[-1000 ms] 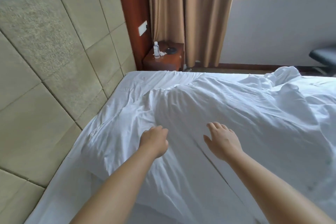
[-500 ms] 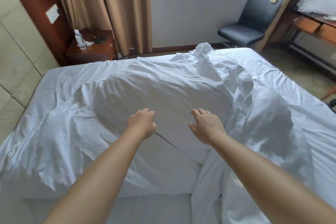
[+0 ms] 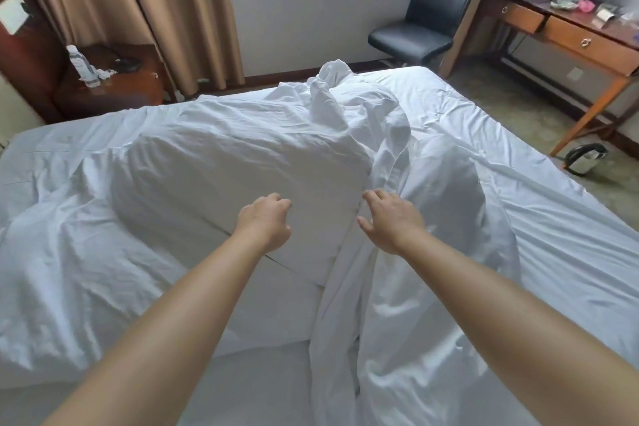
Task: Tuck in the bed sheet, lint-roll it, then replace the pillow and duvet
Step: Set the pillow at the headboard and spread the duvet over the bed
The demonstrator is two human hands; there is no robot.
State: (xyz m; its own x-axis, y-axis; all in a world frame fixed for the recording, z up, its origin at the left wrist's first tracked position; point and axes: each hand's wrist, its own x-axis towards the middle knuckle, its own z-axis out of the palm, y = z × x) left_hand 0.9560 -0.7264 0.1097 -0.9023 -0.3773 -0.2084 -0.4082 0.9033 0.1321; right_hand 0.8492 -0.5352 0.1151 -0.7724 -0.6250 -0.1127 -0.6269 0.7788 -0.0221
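Both hands have shifted rightward along the pillow (image 3: 242, 180). Left hand (image 3: 264, 221) curls on it; right hand (image 3: 389, 220), fingers spread, reaches its right end beside the duvet (image 3: 432, 252).

Two bare forearms reach forward and slightly inward from the lower corners of the head view. The left hand (image 3: 265, 222) is knuckles-up, its fingers curled under (what they grip, if anything, is hidden). The right hand (image 3: 390, 221) is palm-down just beside it, fingers loosely bent, thumb spread toward the left.
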